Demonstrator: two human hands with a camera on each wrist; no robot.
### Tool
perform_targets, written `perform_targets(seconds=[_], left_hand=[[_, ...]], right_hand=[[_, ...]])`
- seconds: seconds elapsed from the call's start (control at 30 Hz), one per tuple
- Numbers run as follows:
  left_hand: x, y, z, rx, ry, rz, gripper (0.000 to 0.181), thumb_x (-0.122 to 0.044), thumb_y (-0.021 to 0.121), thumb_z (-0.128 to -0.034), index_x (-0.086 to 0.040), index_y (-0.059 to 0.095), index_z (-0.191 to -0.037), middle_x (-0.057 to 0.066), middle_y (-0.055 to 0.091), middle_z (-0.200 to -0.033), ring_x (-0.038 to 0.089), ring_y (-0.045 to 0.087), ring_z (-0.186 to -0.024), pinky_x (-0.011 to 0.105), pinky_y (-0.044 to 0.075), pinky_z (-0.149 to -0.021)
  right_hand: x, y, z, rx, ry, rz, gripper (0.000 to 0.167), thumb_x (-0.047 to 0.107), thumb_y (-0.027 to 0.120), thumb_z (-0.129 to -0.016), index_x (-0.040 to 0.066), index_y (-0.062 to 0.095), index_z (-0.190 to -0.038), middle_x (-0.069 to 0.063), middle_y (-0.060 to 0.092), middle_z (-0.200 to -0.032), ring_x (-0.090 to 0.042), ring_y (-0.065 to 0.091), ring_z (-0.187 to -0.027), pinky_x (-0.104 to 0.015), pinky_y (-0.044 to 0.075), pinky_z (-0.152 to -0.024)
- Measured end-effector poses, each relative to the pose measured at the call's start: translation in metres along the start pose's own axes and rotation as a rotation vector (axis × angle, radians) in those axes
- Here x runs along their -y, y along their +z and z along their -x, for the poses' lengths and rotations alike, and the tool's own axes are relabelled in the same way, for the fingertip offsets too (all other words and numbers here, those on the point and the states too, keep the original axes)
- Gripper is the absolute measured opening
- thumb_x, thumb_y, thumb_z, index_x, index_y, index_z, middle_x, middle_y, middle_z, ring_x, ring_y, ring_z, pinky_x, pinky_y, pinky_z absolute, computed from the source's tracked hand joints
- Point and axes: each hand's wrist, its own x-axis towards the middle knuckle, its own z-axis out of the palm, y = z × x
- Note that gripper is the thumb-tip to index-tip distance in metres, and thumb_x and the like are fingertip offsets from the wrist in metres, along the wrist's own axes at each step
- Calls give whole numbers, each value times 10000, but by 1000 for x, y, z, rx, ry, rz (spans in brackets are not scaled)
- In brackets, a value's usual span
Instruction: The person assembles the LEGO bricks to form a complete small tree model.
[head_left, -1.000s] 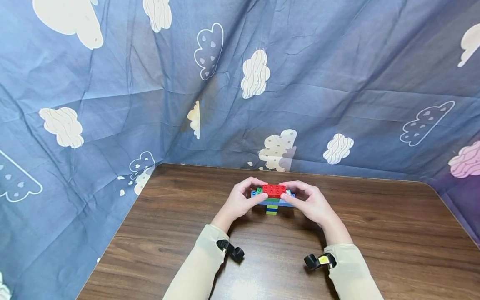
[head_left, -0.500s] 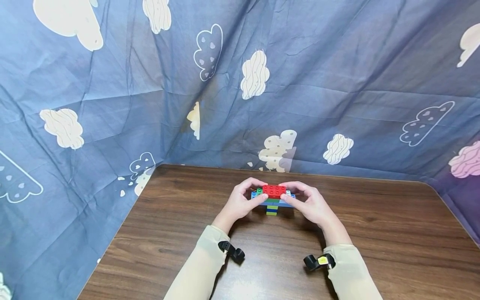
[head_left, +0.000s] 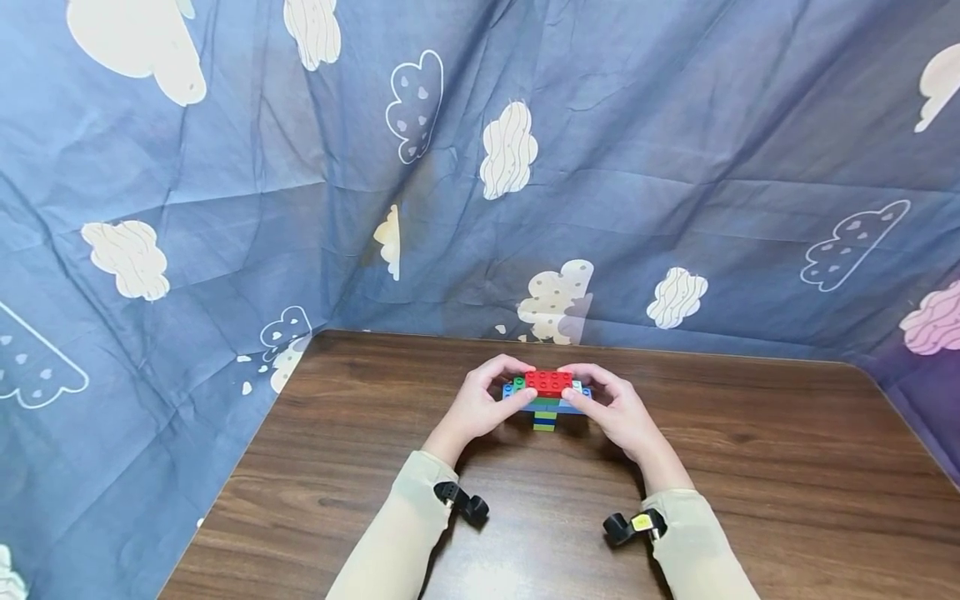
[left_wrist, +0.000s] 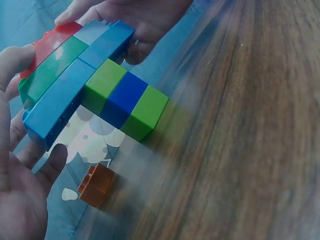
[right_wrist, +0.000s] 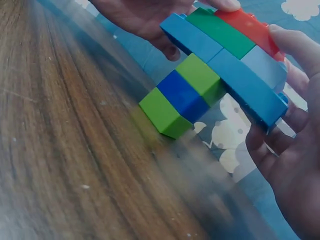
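A red brick (head_left: 549,382) tops a stack of toy building bricks. My left hand (head_left: 480,404) pinches its left end with thumb and a finger; my right hand (head_left: 618,408) pinches the right end. Under it, a green brick (left_wrist: 57,67) and a pale blue brick (right_wrist: 265,67) sit side by side. Below those, two blue bricks (right_wrist: 255,95) form a wide layer. The narrow column underneath has a lime green brick (left_wrist: 104,84), a dark blue brick (left_wrist: 125,100) and another lime brick at the bottom, standing upright on the table.
An orange-brown brick (left_wrist: 97,185) lies on the table behind the stack in the left wrist view; the head view does not show it. The wooden table (head_left: 750,467) ends at a blue cloud-print cloth (head_left: 637,225).
The right forearm has shifted slightly left. Both hands stay on the red brick, and the stack stands in the same place.
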Motion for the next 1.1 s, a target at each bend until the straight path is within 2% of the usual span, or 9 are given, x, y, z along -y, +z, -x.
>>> perform_targets(seconds=[0.2, 0.43, 0.53, 0.73, 0.87, 0.97, 1.03, 1.1], left_hand=[[2, 5, -3, -12, 28, -6, 305, -135, 818, -980, -137, 741, -1275, 36, 772, -1218, 201, 683, -1039, 408, 586, -900], [-4, 13, -6, 5, 17, -54, 334, -163, 828, -987, -134, 720, -1302, 4, 768, -1221, 127, 657, -999, 325, 572, -863], [-7, 16, -6, 17, 15, -61, 345, -180, 836, -983, -132, 714, -1302, 2, 766, -1216, 122, 654, -990, 330, 575, -877], [-11, 16, -7, 31, -21, -71, 390, -206, 834, -985, -137, 678, -1335, 11, 756, -1227, 124, 672, -1075, 334, 567, -942], [-12, 12, -7, 36, -21, -31, 404, -193, 809, -997, -83, 658, -1356, 46, 755, -1209, 149, 690, -1079, 334, 573, -910], [-10, 7, -7, 10, -5, 22, 369, -139, 748, -1024, -28, 644, -1360, 110, 759, -1186, 216, 709, -1057, 341, 577, -864], [-7, 2, -7, -33, -7, 44, 332, -98, 709, -1039, -4, 641, -1351, 159, 761, -1165, 254, 722, -1034, 330, 573, -840], [-3, -2, -8, -90, -29, 25, 300, -84, 688, -1045, -13, 649, -1334, 176, 766, -1154, 272, 723, -1015, 311, 561, -825]], right_hand=[[-7, 3, 2, -57, -11, -77, 329, 105, 746, -1049, 44, 709, -1370, -14, 732, -1240, -170, 653, -1090, -243, 556, -898], [-13, 5, 5, -120, -62, -206, 335, -34, 739, -1007, -57, 683, -1336, -5, 730, -1221, -153, 642, -1056, -225, 575, -859], [-12, 4, 6, -123, -36, -235, 380, -54, 778, -969, -46, 680, -1336, -26, 719, -1209, -163, 648, -1035, -235, 594, -844], [-13, 2, 6, -108, 10, -225, 396, -23, 796, -971, -4, 693, -1352, -32, 712, -1231, -175, 658, -1041, -255, 603, -854], [-15, 1, 6, -93, 15, -229, 395, -24, 800, -967, -2, 700, -1348, -34, 714, -1243, -178, 660, -1054, -262, 601, -865], [-15, 0, 6, -84, 21, -229, 391, -20, 805, -964, 3, 707, -1342, -33, 710, -1253, -184, 665, -1061, -274, 606, -871], [-15, 0, 7, -78, 25, -228, 388, -16, 806, -964, 4, 707, -1338, -31, 705, -1262, -184, 670, -1066, -280, 611, -878], [-15, 0, 7, -72, 28, -232, 384, -12, 804, -967, 4, 707, -1338, -26, 703, -1267, -181, 677, -1066, -283, 615, -883]])
